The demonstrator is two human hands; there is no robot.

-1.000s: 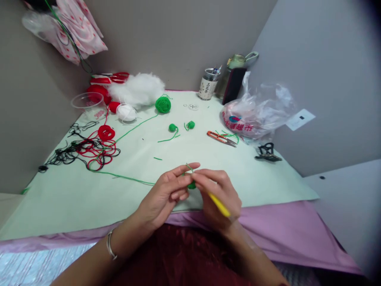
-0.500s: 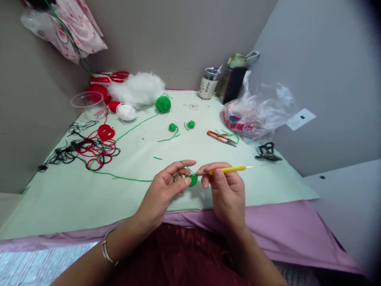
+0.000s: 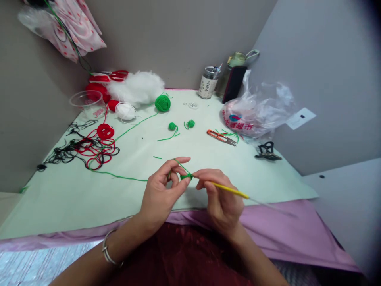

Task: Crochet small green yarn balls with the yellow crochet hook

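My left hand [image 3: 162, 188] pinches a small green crochet piece [image 3: 186, 176] between thumb and fingers, partly hidden by them. Green yarn runs over its raised index finger and trails left across the table to the green yarn ball [image 3: 162, 103]. Closed around the yellow handle of a crochet hook [image 3: 230, 189] is my right hand [image 3: 223, 198]. The hook's tip meets the crochet piece, though its very end is hard to make out. Two small green crocheted balls [image 3: 172, 126] with loose tails lie beyond the hands.
Orange thread snips [image 3: 222, 137] lie beside green yarn scraps. A plastic bag [image 3: 256, 111] and a black hair claw [image 3: 268, 151] sit at right. Tangled black and red yarn [image 3: 86, 149], a clear cup [image 3: 87, 104] and white stuffing [image 3: 138, 87] occupy the left. A pen jar [image 3: 207, 83] stands behind.
The hook has swung so its back end points lower, toward the right. My left hand has tilted the crochet piece and shifted slightly left; my right hand has turned with the hook.
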